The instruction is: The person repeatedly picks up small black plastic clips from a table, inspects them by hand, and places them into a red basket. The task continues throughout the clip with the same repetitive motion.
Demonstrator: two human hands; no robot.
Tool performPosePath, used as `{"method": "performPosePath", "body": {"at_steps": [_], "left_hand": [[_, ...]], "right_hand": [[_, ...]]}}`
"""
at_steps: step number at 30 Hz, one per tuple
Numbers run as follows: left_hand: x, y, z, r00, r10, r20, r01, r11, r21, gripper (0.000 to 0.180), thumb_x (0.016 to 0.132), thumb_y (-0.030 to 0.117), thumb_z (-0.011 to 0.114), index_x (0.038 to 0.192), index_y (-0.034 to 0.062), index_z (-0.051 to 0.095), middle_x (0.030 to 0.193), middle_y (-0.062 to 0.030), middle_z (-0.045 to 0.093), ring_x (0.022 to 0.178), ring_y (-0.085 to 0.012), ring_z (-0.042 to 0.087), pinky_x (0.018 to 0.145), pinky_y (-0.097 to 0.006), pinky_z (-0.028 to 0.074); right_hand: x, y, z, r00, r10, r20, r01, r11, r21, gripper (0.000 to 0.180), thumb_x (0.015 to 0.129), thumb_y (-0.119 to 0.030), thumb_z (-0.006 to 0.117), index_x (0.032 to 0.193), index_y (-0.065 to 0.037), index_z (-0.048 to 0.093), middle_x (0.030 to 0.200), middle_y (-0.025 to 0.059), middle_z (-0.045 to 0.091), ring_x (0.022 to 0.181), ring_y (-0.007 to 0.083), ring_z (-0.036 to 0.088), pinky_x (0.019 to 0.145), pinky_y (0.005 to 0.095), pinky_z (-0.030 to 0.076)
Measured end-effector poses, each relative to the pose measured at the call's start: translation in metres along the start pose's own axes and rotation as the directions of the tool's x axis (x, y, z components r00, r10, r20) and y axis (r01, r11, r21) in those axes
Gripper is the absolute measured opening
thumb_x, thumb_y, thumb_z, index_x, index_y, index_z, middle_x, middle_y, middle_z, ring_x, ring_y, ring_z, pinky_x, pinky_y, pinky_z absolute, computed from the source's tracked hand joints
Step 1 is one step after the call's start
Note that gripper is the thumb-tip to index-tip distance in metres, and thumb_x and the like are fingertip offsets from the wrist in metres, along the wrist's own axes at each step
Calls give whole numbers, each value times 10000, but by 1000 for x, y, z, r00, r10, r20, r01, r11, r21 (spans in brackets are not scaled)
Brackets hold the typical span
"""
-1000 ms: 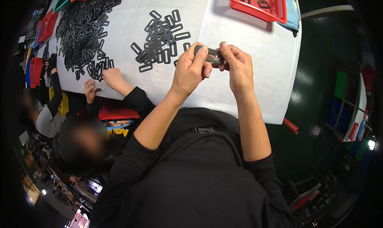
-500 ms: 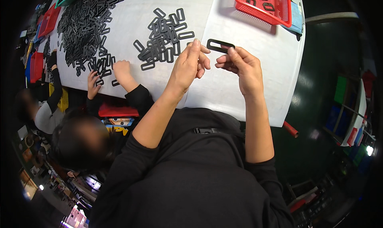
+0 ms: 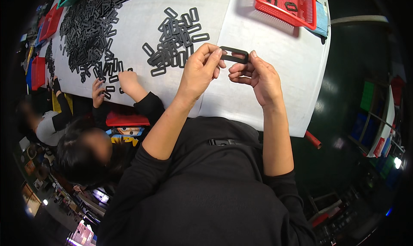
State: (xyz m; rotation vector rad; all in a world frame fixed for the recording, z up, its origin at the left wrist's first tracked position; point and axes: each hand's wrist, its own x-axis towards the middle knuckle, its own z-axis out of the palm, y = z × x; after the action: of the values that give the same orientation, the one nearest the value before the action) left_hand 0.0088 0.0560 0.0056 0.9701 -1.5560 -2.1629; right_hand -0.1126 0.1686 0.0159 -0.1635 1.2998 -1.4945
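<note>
Between my hands, above the white table, is a black oblong ring (image 3: 234,50), a flat frame with rounded corners and a long slot. My left hand (image 3: 201,67) pinches its left end between thumb and fingers. At the other end, the thumb and fingers of my right hand (image 3: 260,76) close on the ring. To the left of my left hand lies a small loose pile of similar black rings (image 3: 172,39). Farther left spreads a much bigger heap of them (image 3: 88,35).
A red basket (image 3: 286,20) holding a few black rings stands at the far right of the white table (image 3: 254,104). On my left a co-worker's hands (image 3: 131,84) work at the big heap's near edge; another person sits beyond. Red bins (image 3: 38,72) line the left side.
My left hand has come to the ring and now grips its left end. Earlier only my right hand held it. The ring has tipped to show more of its slot.
</note>
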Motion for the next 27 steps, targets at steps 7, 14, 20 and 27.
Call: {"method": "performPosePath", "body": {"at_steps": [7,14,20,27], "left_hand": [[56,-5,-63,987,-62,-148,70,996,52,174,884,168,519,863,-1,558,725,-67,621,496,-55,453,440,-185,360],[174,137,-189,860,325,-394,-398,910,-117,288,894,217,501,1065,-14,485,1054,-128,598,853,-230,617,710,-315,500],[223,24,-175,951,233,-205,66,493,867,385,735,425,652,907,80,653,880,-84,658,810,-204,625,678,-373,496],[197,-46,-87,963,164,-215,192,145,971,435,689,375,717,954,44,615,1063,-132,553,1041,-287,486,838,-399,426]], "right_hand": [[2,10,-12,990,-28,-137,-1,979,-205,423,945,-325,390,1087,38,555,798,102,616,700,163,604,676,289,507],[8,21,-28,989,-15,-144,-29,956,-293,338,935,-272,432,1058,7,578,777,76,624,704,147,610,683,265,497],[21,40,-21,989,29,-142,-77,934,-350,281,925,-213,451,1036,5,590,788,77,627,710,137,596,684,254,474],[23,38,-14,989,15,-147,-85,871,-484,281,915,-208,462,1037,12,588,796,75,626,733,144,597,711,269,469]]}}
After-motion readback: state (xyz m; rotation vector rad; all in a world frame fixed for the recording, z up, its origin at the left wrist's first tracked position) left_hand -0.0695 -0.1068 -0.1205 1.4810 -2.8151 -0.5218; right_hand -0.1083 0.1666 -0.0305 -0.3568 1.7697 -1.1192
